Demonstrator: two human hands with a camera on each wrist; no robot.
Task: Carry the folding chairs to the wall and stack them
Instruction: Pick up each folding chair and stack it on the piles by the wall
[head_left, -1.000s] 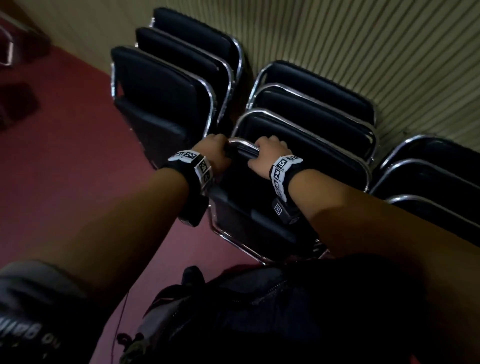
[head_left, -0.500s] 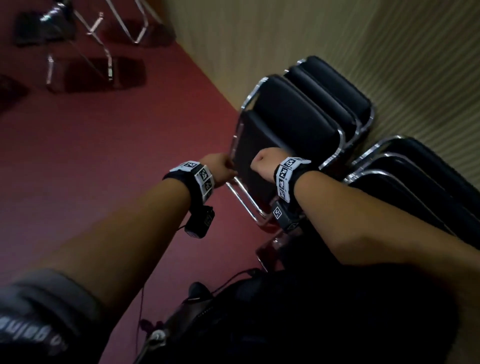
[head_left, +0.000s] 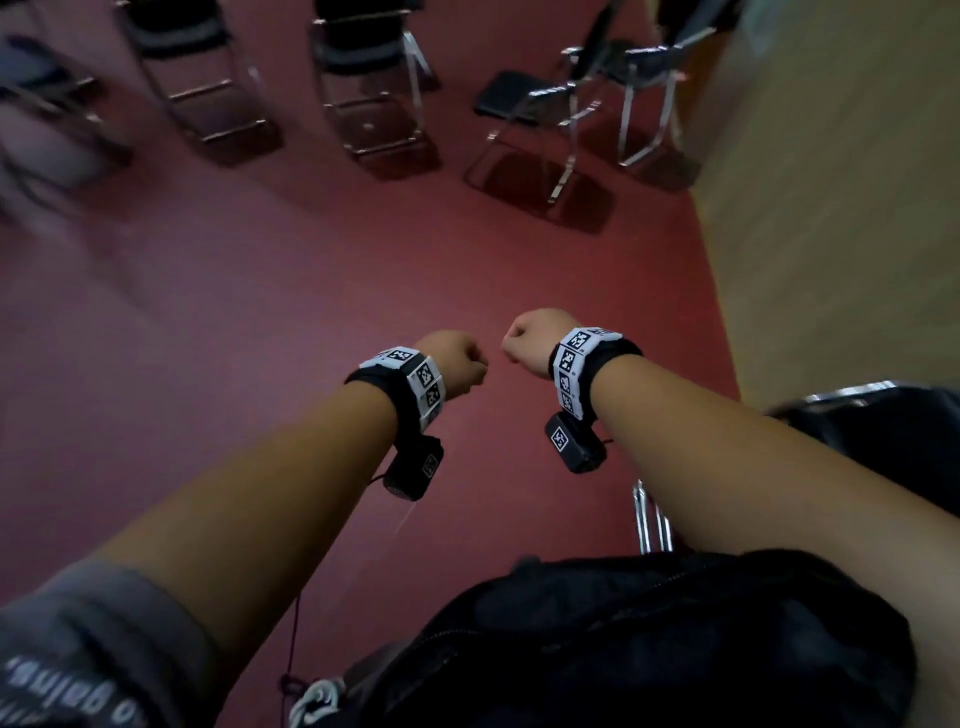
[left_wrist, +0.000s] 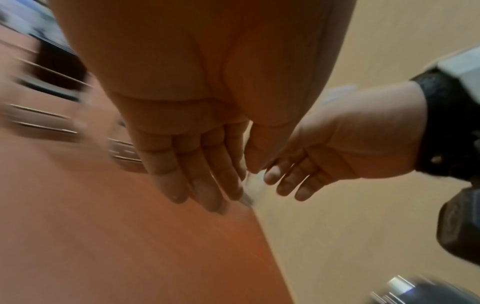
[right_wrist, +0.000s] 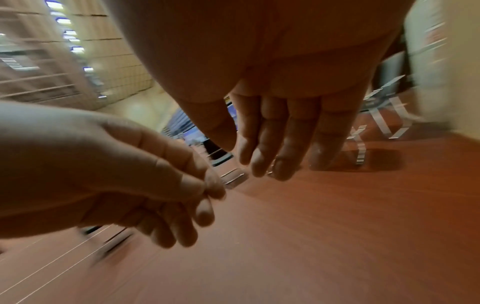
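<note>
floor (head_left: 291, 291): dark red, smooth | wall (head_left: 831, 218): beige, ribbed, on right | light: dim

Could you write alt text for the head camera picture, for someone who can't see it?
Two empty hands, left hand and right hand, reach over a red floor toward unfolded chairs ahead. A tan wall runs along the right.

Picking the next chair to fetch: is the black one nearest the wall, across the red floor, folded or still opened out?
Opened out. The chair has its seat flat and its chrome legs spread on the floor.

Chairs (head_left: 540, 119) ahead — wall (head_left: 831, 208) right
</note>
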